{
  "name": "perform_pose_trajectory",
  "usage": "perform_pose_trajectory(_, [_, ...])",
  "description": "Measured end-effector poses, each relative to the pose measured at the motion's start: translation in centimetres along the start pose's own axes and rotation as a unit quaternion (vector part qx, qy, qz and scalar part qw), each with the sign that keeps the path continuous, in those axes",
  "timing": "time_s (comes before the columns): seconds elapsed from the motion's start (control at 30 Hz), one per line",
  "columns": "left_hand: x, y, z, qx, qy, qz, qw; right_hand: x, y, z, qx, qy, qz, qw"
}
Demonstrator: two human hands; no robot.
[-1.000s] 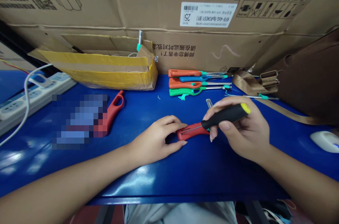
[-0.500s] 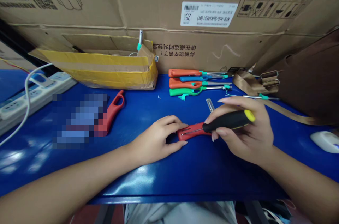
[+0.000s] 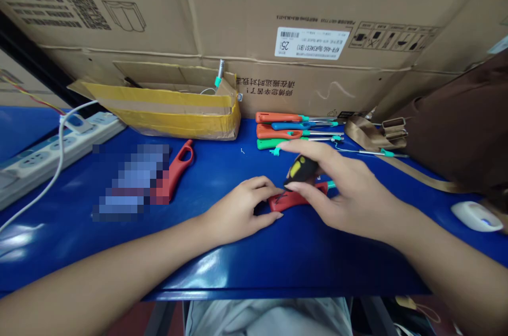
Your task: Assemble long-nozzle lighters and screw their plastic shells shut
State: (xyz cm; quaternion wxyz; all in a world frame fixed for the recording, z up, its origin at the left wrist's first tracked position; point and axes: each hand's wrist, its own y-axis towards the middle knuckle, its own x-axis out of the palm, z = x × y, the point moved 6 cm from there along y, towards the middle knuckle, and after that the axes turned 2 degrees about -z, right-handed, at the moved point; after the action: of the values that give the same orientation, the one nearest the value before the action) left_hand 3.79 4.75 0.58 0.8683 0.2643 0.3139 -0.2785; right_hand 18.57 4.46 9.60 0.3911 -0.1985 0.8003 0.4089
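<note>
A red lighter body (image 3: 296, 198) lies on the blue table (image 3: 222, 166) in the middle. My left hand (image 3: 238, 210) pinches its left end with thumb and fingers. My right hand (image 3: 341, 190) grips a black screwdriver with a yellow cap (image 3: 300, 169), stood nearly upright with its tip down on the red lighter body. A teal part shows at the lighter's right end, mostly hidden by my right hand.
Several orange, blue and green lighters (image 3: 286, 127) lie in a row at the back. A taped cardboard tray (image 3: 166, 108), a red handle (image 3: 180, 164), a power strip (image 3: 47, 148), a brown strap (image 3: 377, 135) and a white mouse (image 3: 474, 215) surround the work spot. Large cartons stand behind.
The screwdriver has swung from lying nearly flat to standing almost upright over the lighter, my right hand moving left. The camera has tilted slightly. My left hand has stayed put.
</note>
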Motion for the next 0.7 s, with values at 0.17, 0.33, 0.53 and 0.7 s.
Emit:
perform_pose_trajectory(0.17, [0.1,-0.1,0.0,0.013,-0.003,0.001,1.0,0.8,0.1,1.3,0.007,-0.046,0.047,0.998])
perform_pose_trajectory(0.33, [0.1,-0.1,-0.2,0.01,-0.01,-0.006,1.0,0.9,-0.4,2.1,-0.003,0.075,0.074,0.994])
perform_pose_trajectory(0.53, [0.2,-0.1,-0.2,0.007,-0.006,-0.008,1.0,0.6,-0.7,1.4,-0.055,-0.001,0.086,0.995])
perform_pose_trajectory(0.7, [0.1,0.0,0.0,0.004,-0.011,-0.006,1.0,0.0,-0.7,1.5,-0.017,0.068,0.104,0.992])
